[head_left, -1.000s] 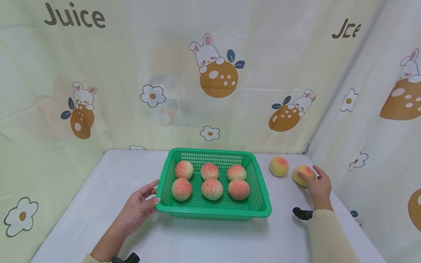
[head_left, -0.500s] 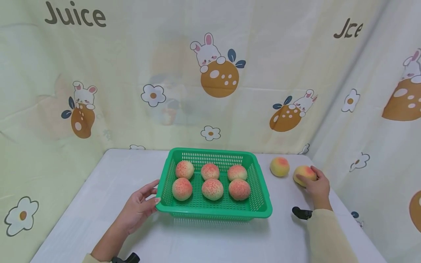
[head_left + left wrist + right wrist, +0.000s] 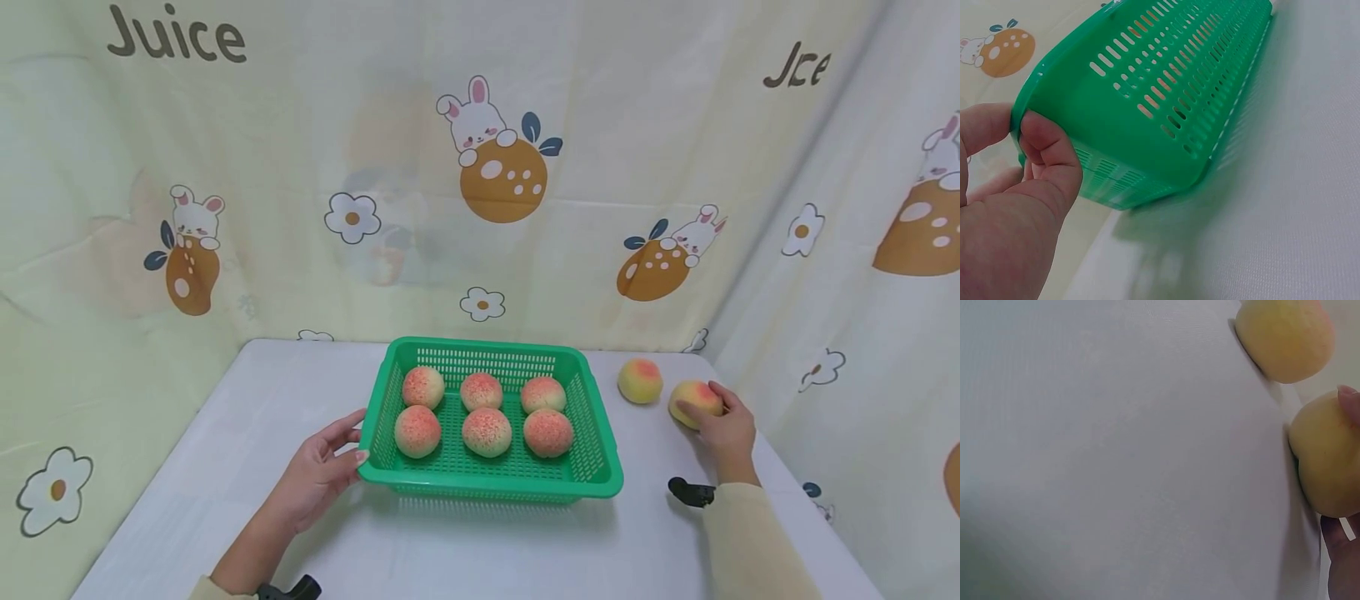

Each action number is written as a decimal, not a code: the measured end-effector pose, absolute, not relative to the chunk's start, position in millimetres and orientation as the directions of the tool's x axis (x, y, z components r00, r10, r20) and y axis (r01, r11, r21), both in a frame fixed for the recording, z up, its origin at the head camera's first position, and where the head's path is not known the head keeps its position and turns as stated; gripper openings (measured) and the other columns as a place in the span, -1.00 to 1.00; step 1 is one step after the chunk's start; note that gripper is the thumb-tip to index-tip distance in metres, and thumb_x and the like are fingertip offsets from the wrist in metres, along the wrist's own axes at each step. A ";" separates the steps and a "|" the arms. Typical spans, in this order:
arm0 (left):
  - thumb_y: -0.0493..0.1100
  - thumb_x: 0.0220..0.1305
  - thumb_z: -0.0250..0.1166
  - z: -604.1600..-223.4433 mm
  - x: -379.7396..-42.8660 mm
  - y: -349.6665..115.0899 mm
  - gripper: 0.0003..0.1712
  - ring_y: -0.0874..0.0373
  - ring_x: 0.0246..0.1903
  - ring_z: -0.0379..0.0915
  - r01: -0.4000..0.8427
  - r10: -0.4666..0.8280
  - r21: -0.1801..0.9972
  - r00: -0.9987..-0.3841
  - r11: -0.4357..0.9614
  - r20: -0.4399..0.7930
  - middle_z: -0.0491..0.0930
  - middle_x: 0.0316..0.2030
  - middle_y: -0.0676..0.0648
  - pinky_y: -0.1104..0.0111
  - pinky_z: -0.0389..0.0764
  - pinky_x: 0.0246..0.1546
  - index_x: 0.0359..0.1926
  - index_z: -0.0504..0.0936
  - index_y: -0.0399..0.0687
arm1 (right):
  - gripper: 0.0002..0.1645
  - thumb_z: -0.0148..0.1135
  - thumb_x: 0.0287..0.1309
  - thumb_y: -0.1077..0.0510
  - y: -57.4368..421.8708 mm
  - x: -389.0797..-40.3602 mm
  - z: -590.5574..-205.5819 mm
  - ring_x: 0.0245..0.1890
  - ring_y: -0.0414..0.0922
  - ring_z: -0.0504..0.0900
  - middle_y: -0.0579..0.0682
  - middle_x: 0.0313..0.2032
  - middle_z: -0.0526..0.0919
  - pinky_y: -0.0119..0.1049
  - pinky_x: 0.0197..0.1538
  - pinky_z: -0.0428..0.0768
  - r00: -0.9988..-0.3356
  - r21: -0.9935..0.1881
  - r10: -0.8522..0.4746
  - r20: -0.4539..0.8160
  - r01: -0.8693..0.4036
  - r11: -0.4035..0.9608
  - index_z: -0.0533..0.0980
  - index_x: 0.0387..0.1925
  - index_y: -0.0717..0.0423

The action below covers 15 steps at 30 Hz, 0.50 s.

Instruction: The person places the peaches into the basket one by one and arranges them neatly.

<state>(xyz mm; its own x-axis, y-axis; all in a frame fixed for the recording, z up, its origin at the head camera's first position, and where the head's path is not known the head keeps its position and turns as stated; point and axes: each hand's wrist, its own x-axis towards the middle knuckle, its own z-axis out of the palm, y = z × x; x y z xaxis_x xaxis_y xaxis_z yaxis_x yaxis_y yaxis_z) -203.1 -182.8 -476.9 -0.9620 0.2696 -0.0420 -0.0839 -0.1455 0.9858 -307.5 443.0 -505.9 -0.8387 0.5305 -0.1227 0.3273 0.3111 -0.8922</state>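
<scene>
My left hand [image 3: 318,473] grips the left rim of a green plastic basket [image 3: 487,482], its thumb and fingers at the edge in the left wrist view. Several speckled pink-and-cream peaches [image 3: 487,432] sit inside the basket in two rows. On the table to the right, my right hand [image 3: 727,429] holds a yellow peach [image 3: 692,403] with a red blush, fingers and thumb on opposite sides. That peach [image 3: 1329,456] still rests on the table in the right wrist view. Beside it, untouched, lies a second yellow peach [image 3: 640,382].
A white table [image 3: 480,554] carries everything. Behind it and along both sides hangs a cream curtain [image 3: 405,133] printed with rabbits, fruit and flowers. Dark wrist camera mounts [image 3: 690,492] stick out near both sleeves.
The fingers of my right hand have closed in on the yellow peach, which stays in its place. My left hand keeps its hold on the basket, and the basket has not moved.
</scene>
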 end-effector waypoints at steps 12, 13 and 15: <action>-0.36 0.40 0.26 -476.1 -202.3 -181.8 -0.16 0.25 -0.14 0.60 -0.085 0.270 0.983 -0.962 -0.164 -0.038 0.38 0.05 -0.08 0.41 0.73 -0.04 0.59 0.09 -0.18 | 0.14 0.43 0.11 -0.34 435.6 -296.4 -496.8 0.54 0.11 0.13 0.05 0.61 0.09 0.10 0.55 0.27 -0.860 -0.894 0.498 -0.108 0.304 0.330 0.09 0.61 -0.27; -0.36 0.40 0.25 -476.3 -202.3 -181.8 -0.16 0.25 -0.14 0.60 -0.085 0.270 0.983 -0.962 -0.165 -0.038 0.38 0.04 -0.08 0.41 0.73 -0.04 0.59 0.09 -0.18 | 0.14 0.43 0.11 -0.36 434.2 -294.8 -495.6 0.53 0.10 0.14 0.05 0.60 0.11 0.10 0.54 0.29 -0.863 -0.891 0.496 -0.099 0.299 0.341 0.10 0.61 -0.27; -0.36 0.40 0.26 -476.6 -202.5 -182.0 -0.16 0.25 -0.14 0.59 -0.085 0.271 0.982 -0.962 -0.168 -0.037 0.38 0.04 -0.08 0.41 0.73 -0.04 0.59 0.09 -0.18 | 0.14 0.42 0.09 -0.38 432.5 -292.2 -494.0 0.50 0.10 0.16 0.06 0.59 0.13 0.11 0.52 0.32 -0.867 -0.884 0.492 -0.082 0.291 0.367 0.12 0.60 -0.27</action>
<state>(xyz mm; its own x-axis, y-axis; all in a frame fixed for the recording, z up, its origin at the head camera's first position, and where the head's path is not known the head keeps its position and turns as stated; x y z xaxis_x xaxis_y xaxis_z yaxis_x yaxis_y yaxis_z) -202.5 -182.0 -476.6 -0.9619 0.2708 -0.0374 -0.0854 -0.1678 0.9821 -292.2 432.5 -494.0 -0.8668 0.4920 -0.0816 0.2913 0.3665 -0.8836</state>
